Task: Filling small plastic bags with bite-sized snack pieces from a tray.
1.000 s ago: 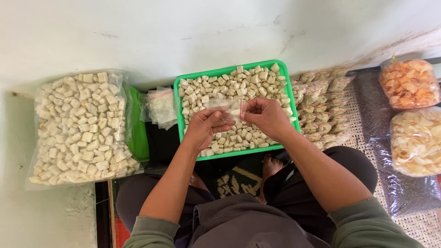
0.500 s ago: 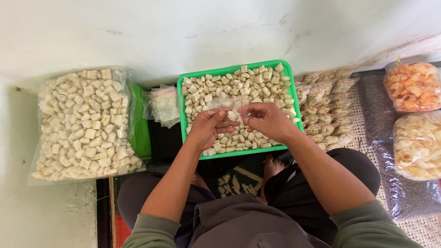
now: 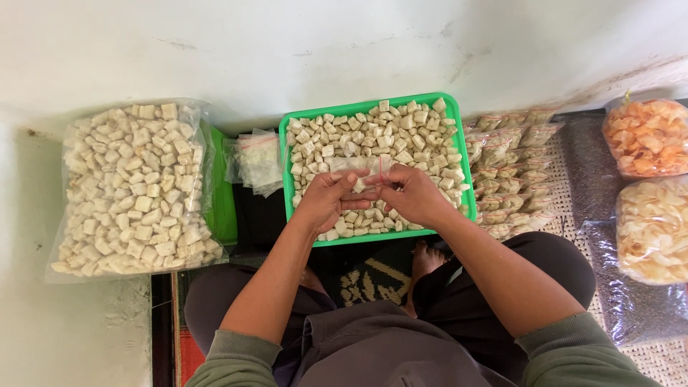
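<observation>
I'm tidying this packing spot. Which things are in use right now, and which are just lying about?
In use:
left hand
right hand
small clear bag
green tray of pale cubes

Lying about:
big bag of cubes
empty bags
filled packets
orange crackers

Small clear plastic bag (image 3: 364,170) w/ red strip at its mouth, held flat over middle of green tray (image 3: 459,154). Tray sits on floor by the wall, full of pale cube snacks (image 3: 401,132), heaped loose.
</observation>
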